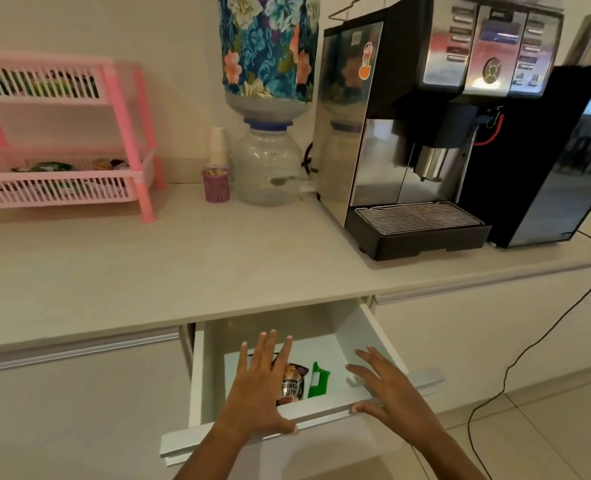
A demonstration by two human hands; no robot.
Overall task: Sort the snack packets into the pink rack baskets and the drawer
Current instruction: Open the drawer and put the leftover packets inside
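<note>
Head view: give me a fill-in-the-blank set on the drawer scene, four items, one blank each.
1. The drawer is ____.
2. Inside it, the green packet lies to the ____ of the dark packet.
3. The left hand and the right hand have their fingers spread and hold ____.
4. The two-tier rack is ____ in colour.

Missing words: open; right; nothing; pink.
</note>
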